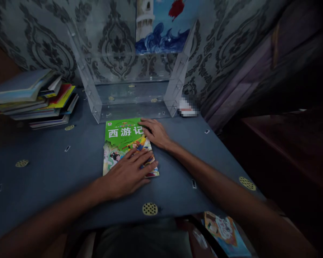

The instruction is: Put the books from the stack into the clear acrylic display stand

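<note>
A green picture book [123, 143] with white Chinese characters and cartoon figures on its cover lies closed on the table. My left hand [127, 172] rests on the lower part of the cover, fingers stretched out over it. At the book's upper right corner is my right hand [154, 132], its fingers reaching over the right edge of the cover. Neither hand is wrapped round the book. The lower right of the cover is partly hidden by my left hand.
Behind the book stands a clear plastic rack [134, 107] holding a blue picture book [164, 28] upright. On the left is a stack of books [34, 98]. Another book [226, 233] lies below the front edge of the table [78, 154]. A blurred white item [187, 108] sits right of the rack.
</note>
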Tool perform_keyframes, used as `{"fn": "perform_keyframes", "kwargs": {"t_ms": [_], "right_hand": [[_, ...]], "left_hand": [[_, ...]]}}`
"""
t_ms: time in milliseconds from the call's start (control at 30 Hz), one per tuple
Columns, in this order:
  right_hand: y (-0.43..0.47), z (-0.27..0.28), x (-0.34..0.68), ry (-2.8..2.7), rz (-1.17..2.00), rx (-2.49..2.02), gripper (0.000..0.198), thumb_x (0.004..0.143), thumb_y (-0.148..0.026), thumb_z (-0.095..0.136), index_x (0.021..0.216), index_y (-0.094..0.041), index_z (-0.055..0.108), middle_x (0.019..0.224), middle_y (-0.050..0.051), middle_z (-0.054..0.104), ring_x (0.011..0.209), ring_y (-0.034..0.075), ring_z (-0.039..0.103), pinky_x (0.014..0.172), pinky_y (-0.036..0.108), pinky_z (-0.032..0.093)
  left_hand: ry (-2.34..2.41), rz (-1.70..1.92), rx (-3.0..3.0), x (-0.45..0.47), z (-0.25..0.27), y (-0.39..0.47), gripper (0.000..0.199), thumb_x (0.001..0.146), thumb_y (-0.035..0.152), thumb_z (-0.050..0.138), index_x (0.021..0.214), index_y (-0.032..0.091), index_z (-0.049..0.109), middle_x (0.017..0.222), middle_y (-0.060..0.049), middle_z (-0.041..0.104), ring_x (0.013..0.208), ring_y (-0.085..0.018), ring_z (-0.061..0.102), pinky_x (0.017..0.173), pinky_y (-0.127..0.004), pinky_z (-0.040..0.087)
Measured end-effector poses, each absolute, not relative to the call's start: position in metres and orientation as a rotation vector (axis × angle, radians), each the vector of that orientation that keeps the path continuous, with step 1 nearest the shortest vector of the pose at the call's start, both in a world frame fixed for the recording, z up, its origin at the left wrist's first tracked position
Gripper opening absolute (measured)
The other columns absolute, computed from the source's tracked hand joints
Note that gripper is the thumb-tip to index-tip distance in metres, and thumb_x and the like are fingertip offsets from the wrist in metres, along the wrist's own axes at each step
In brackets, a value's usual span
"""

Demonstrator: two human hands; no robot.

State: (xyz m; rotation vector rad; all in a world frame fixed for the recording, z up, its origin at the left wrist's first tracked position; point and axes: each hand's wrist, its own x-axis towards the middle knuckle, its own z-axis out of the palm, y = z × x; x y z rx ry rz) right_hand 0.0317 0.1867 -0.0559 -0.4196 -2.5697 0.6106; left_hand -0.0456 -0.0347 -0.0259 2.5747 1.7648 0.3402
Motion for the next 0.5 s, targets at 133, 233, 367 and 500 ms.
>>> {"fn": "perform_keyframes", "kwargs": {"t_ms": [133,233,367,500], "right_hand": [[0.184,-0.059,0.038,-2.567,0.656,-0.390,0.038,0.096,-0.025,0.049,0.130,-0.019,0.067,0.144,0.011,0.061,0.133,0.026,0.057,0.112,0.049,0.043],[0.177,-0.058,0.049,-2.572,0.703,-0.343,0.039,0.097,-0.026,0.049,0.131,-0.019,0.067,0.144,0.012,0.061,0.134,0.026,0.057,0.112,0.050,0.044],[0.160,-0.057,0.072,-2.546,0.738,-0.266,0.039,0.098,-0.026,0.048,0.132,-0.021,0.066,0.141,0.012,0.064,0.132,0.025,0.059,0.111,0.050,0.046],[0.136,-0.058,0.100,-2.485,0.741,-0.223,0.037,0.098,-0.025,0.049,0.131,-0.021,0.066,0.138,0.012,0.066,0.130,0.025,0.060,0.109,0.050,0.048]], "left_hand": [[1.678,0.431,2.560,-0.051,-0.023,-0.035,0.045,0.101,0.040,0.051,0.143,0.022,0.052,0.154,-0.015,0.049,0.146,-0.031,0.041,0.121,-0.055,0.031],[1.663,0.464,2.583,-0.051,-0.023,-0.035,0.038,0.103,0.035,0.047,0.138,0.025,0.058,0.151,-0.013,0.053,0.145,-0.030,0.043,0.120,-0.055,0.033],[1.671,0.485,2.613,-0.050,-0.026,-0.036,0.035,0.103,0.033,0.048,0.136,0.028,0.059,0.148,-0.010,0.056,0.142,-0.027,0.047,0.118,-0.055,0.036],[1.623,0.549,2.628,-0.050,-0.027,-0.037,0.032,0.101,0.029,0.053,0.131,0.027,0.064,0.141,-0.009,0.063,0.140,-0.030,0.048,0.116,-0.056,0.038]]}}
